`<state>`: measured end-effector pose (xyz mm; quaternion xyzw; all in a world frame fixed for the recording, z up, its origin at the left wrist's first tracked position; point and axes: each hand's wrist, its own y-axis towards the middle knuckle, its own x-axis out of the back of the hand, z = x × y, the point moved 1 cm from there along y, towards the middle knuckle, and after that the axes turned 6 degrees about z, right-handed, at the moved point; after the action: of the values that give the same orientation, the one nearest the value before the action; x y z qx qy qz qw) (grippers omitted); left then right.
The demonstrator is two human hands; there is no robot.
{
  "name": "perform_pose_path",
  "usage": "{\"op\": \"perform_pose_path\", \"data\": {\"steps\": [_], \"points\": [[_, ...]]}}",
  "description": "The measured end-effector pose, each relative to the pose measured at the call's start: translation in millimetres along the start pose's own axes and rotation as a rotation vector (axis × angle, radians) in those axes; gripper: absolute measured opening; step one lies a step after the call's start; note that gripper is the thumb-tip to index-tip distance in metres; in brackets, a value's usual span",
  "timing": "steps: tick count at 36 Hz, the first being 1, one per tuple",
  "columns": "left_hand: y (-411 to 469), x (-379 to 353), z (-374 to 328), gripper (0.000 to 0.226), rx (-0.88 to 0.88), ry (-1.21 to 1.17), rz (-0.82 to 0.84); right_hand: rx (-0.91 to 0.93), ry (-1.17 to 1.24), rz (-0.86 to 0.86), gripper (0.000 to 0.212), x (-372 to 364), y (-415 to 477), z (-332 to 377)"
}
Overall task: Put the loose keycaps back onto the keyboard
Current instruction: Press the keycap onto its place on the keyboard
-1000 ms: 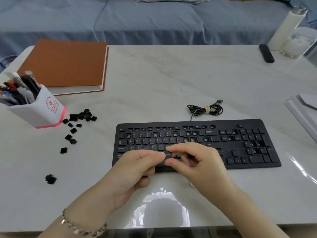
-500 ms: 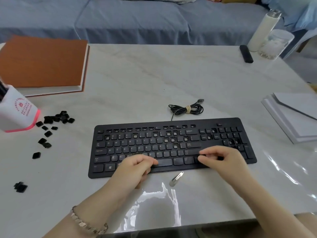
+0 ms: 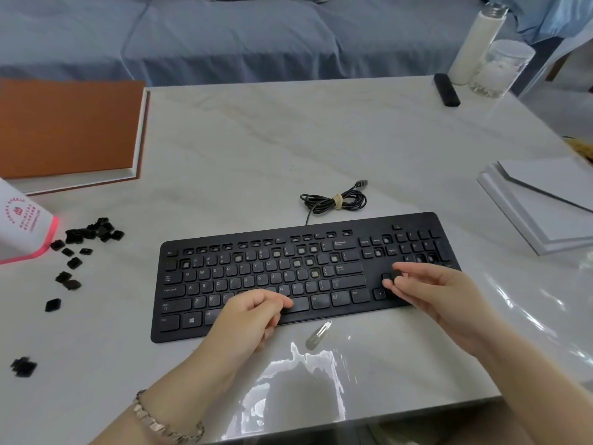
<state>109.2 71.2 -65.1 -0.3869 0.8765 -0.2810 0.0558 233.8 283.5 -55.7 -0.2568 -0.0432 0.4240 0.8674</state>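
The black keyboard (image 3: 305, 277) lies in the middle of the table, and several of its sockets stand bare in the upper rows. A heap of loose black keycaps (image 3: 90, 234) sits to its left, with more strewn down toward the front (image 3: 53, 305). My right hand (image 3: 430, 290) hovers over the arrow-key cluster and pinches a small black keycap (image 3: 397, 275) between thumb and forefinger. My left hand (image 3: 250, 319) rests on the bottom row by the space bar, fingers loosely curled, holding nothing.
A metal hair clip (image 3: 317, 335) lies just in front of the keyboard, and its coiled cable (image 3: 333, 200) lies behind. An orange book (image 3: 64, 130) and a white pen cup (image 3: 22, 229) are at the left. White papers (image 3: 545, 207), a bottle (image 3: 475, 43), a jar (image 3: 500, 69) and a black remote (image 3: 446, 89) are at the right.
My right hand has moved from the keyboard's middle, beside my left hand, rightward to the arrow keys. My left hand has stayed near the space bar. The view has swung right.
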Motion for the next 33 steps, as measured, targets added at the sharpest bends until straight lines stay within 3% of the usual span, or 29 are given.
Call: {"op": "perform_pose_path", "data": {"steps": [20, 22, 29, 33], "points": [[5, 2, -3, 0.021, 0.029, -0.031, -0.015, 0.085, -0.166, -0.044, 0.017, 18, 34, 15], [6, 2, -4, 0.021, 0.031, -0.038, -0.017, 0.114, -0.259, -0.055, 0.014, 20, 41, 14], [7, 1, -6, 0.021, 0.041, -0.074, -0.032, 0.425, -0.918, -0.107, 0.015, 28, 77, 19], [7, 2, -5, 0.021, 0.044, -0.075, -0.036, 0.496, -1.062, -0.052, 0.019, 29, 97, 17]]}}
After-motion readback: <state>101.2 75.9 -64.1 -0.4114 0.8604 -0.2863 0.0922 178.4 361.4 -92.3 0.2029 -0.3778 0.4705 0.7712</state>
